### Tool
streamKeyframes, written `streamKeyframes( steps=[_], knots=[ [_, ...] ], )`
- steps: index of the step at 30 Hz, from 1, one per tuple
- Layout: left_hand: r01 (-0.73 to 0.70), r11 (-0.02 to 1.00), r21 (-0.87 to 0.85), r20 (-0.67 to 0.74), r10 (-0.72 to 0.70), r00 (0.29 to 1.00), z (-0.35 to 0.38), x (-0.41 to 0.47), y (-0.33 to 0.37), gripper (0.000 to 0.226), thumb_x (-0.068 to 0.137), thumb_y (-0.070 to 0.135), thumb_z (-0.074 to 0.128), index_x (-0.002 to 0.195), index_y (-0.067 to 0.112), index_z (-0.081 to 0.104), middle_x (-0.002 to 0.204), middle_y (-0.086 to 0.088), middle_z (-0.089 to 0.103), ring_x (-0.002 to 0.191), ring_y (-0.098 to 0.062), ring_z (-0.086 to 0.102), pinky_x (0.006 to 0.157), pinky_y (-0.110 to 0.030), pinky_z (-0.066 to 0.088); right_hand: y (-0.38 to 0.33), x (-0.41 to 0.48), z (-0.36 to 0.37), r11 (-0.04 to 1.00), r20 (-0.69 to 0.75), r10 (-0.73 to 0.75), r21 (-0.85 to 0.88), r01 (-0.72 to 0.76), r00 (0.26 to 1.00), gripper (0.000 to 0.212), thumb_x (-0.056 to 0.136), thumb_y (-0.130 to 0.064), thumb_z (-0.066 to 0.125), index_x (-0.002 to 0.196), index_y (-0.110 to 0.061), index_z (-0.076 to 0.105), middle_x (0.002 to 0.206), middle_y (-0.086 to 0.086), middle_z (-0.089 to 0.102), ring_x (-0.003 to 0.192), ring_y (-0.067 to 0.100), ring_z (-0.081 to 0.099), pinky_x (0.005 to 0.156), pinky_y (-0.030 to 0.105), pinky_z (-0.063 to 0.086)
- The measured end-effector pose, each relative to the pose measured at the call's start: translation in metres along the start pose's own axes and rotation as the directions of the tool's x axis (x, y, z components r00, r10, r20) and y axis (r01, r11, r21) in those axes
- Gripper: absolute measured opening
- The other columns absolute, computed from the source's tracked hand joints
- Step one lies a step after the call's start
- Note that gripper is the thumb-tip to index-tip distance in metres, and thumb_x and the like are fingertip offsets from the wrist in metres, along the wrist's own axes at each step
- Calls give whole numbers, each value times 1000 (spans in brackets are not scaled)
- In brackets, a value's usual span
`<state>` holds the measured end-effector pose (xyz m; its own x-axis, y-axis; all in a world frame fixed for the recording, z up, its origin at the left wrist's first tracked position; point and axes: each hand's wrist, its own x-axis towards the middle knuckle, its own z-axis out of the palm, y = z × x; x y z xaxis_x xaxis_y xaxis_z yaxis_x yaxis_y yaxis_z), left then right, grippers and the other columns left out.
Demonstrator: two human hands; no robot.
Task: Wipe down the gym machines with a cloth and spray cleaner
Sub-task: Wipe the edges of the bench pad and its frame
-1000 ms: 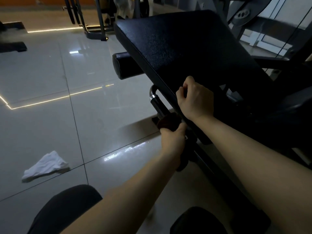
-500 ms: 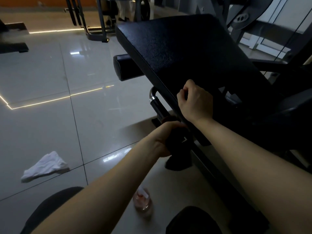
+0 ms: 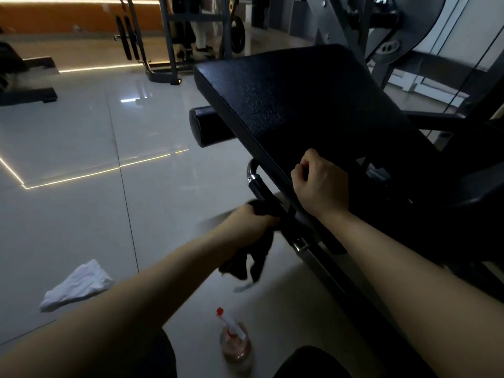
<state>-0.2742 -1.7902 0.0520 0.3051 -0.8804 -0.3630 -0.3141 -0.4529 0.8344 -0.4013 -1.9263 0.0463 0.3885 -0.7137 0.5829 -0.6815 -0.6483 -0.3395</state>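
**A:** What differs from half a second back?

**B:** The left hand (image 3: 252, 223) sits a little farther up the handle (image 3: 258, 188); its fingers curl round the dark cloth (image 3: 257, 259) wrapped on the bar, and a loose tail now hangs below the wrist. The right hand (image 3: 319, 185) stays put, fingers hooked over the near edge of the pad (image 3: 300, 105); the spray bottle (image 3: 236, 343) shows more fully.

**A:** Edges and room?

**B:** The handle runs just beside the pad's edge, so the hands are near each other. Open tiled floor (image 3: 81, 208) spreads leftward; a white cloth (image 3: 76, 285) lies there, well apart from the bottle. A roller (image 3: 203, 126) juts out under the pad.
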Motion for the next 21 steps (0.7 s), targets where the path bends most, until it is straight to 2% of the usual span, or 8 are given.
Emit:
streamKeyframes(
  steps=[2,4,6,7,9,12,17,21],
  knots=[
    [-152,987,-44,-185,141,972,-14,1,2,30,94,41,70,92,11,69,75,1,67,58,-5,64,63,-26,56,-1,0,-1,1000,11,26,9,-26,1000,16,94,-29,53,83,-21,44,70,-9,47,60,15,46,58,29,28],
    [-230,969,-93,-194,209,958,-7,3,3,45,91,63,62,101,19,70,109,-5,65,100,-15,66,94,-40,56,-3,1,-1,999,16,43,-1,-43,999,15,93,-30,54,84,-21,45,72,-8,48,62,15,45,60,30,29],
    [-216,954,-207,-200,175,964,17,11,1,56,95,71,47,128,28,62,152,1,34,143,-26,40,120,-48,33,-4,1,-2,999,10,46,-22,-46,999,14,93,-29,55,86,-20,48,74,-8,49,64,15,43,61,30,28],
    [-249,931,-265,-258,181,949,34,14,-3,53,98,67,42,132,30,58,155,11,23,148,-29,32,123,-48,28,-5,1,-2,999,8,44,-28,-44,999,13,93,-29,55,86,-20,49,74,-8,49,65,14,42,61,30,28],
    [-391,888,-242,-449,255,856,64,23,-10,35,101,49,41,122,30,61,148,19,20,141,-27,41,119,-46,35,-5,1,-2,999,6,36,-30,-36,999,15,94,-29,54,84,-21,46,72,-8,48,62,14,43,59,29,27],
    [-421,870,-257,-615,189,766,73,47,-12,37,93,23,56,128,20,48,141,2,31,113,-25,56,101,-48,53,-2,1,-1,1000,-2,5,-27,-6,1000,18,95,-29,53,82,-23,42,68,-9,45,57,12,41,49,27,21],
    [-225,791,-570,-553,-166,817,47,77,10,30,95,28,54,111,28,29,101,-5,60,90,-28,66,82,-48,58,0,1,0,1000,-5,-12,-27,11,1000,17,94,-29,54,82,-21,44,68,-8,47,57,12,42,48,23,23],
    [-115,865,-489,-529,-189,827,28,94,20,18,105,28,38,116,15,31,88,-3,57,87,-31,59,76,-39,45,0,2,1,999,-22,-1,-36,1,1000,15,93,-26,56,83,-20,46,70,-7,50,59,14,41,50,26,21]
  ],
)
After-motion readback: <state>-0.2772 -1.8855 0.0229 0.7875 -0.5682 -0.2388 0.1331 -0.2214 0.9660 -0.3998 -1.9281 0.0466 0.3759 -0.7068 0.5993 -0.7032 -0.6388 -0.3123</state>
